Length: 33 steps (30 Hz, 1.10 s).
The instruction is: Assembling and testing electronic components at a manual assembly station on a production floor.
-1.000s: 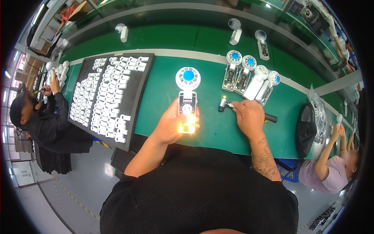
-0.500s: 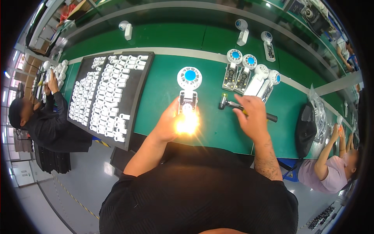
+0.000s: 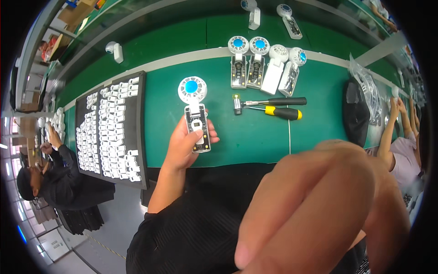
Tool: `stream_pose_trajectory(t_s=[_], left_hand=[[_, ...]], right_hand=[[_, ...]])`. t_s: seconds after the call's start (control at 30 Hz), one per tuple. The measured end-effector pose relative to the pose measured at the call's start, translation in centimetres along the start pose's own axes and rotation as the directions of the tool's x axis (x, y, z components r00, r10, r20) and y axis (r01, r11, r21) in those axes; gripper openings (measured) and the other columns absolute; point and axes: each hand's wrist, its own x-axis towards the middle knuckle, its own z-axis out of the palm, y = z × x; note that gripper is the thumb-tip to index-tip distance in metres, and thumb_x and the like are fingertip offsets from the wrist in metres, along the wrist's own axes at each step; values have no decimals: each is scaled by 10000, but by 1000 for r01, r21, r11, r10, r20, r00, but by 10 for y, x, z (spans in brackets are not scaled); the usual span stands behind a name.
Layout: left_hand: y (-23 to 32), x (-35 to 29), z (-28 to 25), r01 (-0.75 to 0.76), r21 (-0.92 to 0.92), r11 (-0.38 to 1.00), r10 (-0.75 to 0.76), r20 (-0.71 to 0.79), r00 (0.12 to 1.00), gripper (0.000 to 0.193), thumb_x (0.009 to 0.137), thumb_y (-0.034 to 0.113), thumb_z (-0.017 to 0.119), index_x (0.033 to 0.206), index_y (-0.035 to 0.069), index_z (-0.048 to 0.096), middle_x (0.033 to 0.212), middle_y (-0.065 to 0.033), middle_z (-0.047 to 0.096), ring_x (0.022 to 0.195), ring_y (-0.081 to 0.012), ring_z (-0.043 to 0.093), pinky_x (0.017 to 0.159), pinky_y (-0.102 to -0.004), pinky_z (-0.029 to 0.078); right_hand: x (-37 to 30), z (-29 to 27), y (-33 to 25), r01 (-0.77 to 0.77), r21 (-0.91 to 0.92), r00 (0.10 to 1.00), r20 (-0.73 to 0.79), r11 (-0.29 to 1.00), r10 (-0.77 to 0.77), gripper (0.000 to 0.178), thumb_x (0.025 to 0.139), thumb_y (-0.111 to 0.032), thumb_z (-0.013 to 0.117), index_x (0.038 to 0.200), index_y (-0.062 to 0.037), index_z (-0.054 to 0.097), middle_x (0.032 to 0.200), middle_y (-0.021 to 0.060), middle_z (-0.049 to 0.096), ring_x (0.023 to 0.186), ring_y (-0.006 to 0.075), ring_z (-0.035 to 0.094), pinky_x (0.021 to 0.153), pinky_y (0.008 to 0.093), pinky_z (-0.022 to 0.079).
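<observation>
My left hand (image 3: 181, 146) is closed round the handle of a small white handheld fan (image 3: 192, 90). The fan's round head has a blue centre and points away from me. Its handle lies open-faced, showing dark insides, and my thumb presses on a white oval piece (image 3: 197, 125) there. My right hand (image 3: 315, 205) is raised very close to the camera and fills the lower right. Its fingers are bent and blurred, with most tips hidden, so I cannot make out whether it holds anything. A hammer (image 3: 273, 102) and a yellow-and-black screwdriver (image 3: 283, 113) lie on the green table.
At left stands a dark tray (image 3: 142, 105) with rows of small white parts. Several similar fans (image 3: 238, 68) lie beyond the tools, with others on the back shelf (image 3: 182, 43). A black cap (image 3: 356, 112) and clear plastic bags (image 3: 367, 91) are at right. Co-workers sit on both sides.
My right hand has left the area by the tools and come up close to the camera. The view has shifted to the right. The bright glare on the fan handle is gone.
</observation>
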Motion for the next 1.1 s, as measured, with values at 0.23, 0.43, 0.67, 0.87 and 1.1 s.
stream_pose_trajectory(t_s=[0.23, 0.43, 0.67, 0.87, 1.1], left_hand=[[15, 8, 20, 166, -47, 985, -169, -54, 984, 524, 990, 110, 615, 1470, 61, 413, 1143, -130, 637, 1032, -241, 683, 763, -408, 660], [23, 43, 2, 213, 131, 968, -203, -86, 975, 522, 1007, 114, 583, 1491, 63, 396, 1228, -128, 646, 1036, -210, 679, 655, -339, 647], [86, 188, -9, -56, 413, 909, 86, -55, 995, 475, 1005, 180, 612, 1435, 30, 478, 1289, -123, 646, 1114, -209, 664, 815, -322, 611], [69, 181, -39, -97, 826, 555, 396, -160, 904, 585, 996, 210, 627, 1506, -7, 437, 1405, -183, 606, 1257, -274, 627, 988, -364, 537], [59, 68, -53, -150, 776, 613, 445, -182, 877, 396, 991, 97, 623, 1362, -25, 553, 1277, -128, 652, 1171, -203, 646, 982, -349, 519]], right_hand=[[19, -21, 21, -9, 22, 996, -86, 1000, 11, 237, 964, -191, 668, 1200, -163, 671, 1061, 117, 618, 898, 256, 598, 770, 377, 516], [7, -13, 8, -30, 23, 990, -139, 999, 33, 179, 965, -157, 665, 1144, -148, 663, 1036, 101, 623, 875, 239, 602, 746, 359, 516], [42, -22, 28, -59, 33, 983, -172, 998, 64, 113, 967, -118, 660, 1079, -130, 654, 1008, 83, 629, 847, 219, 607, 718, 339, 516], [-21, -86, -24, -82, -19, 966, -248, 996, 75, 64, 968, -84, 656, 1023, -114, 646, 983, 68, 634, 824, 202, 611, 694, 322, 516], [118, -226, 158, -431, -458, 883, -394, 778, 257, 246, 1059, -259, 569, 908, -68, 607, 884, 12, 628, 788, 109, 552, 701, 269, 442]])
